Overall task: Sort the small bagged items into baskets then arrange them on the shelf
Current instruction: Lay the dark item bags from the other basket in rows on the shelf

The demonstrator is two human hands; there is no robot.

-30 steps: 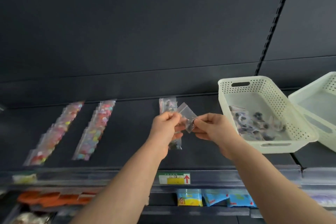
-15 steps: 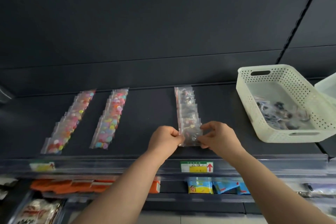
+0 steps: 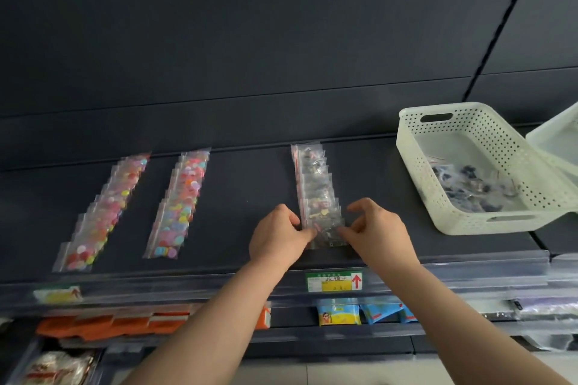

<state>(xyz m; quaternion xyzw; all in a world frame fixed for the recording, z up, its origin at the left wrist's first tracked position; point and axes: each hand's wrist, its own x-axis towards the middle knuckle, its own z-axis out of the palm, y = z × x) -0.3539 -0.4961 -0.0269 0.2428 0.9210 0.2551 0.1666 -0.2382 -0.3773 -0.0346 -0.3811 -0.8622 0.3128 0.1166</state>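
The bag (image 3: 327, 233) is a small clear zip pouch holding dark, glinting bits, too blurred to name. It lies flat on the dark shelf (image 3: 244, 197) at the near end of a row (image 3: 314, 184) of like bags, overlapped like tiles and running back toward 12 o'clock, some with a red strip along the left edge. The left hand (image 3: 278, 236) pinches the bag's left edge between thumb and forefinger, the other fingers curled under. The right hand (image 3: 377, 233) pinches the right edge in the same way, the remaining fingers arched above it. At 9 o'clock, well apart, lie two slanting rows (image 3: 175, 206) of bags filled with bright coloured discs. At 2 o'clock stands a cream perforated basket (image 3: 488, 141) with more dark bagged items heaped in its bottom; a second basket (image 3: 560, 137) overlaps its right rim. At 6 o'clock, on the shelf's front rail, sits a green and yellow tag (image 3: 334, 281) with a red arrow.
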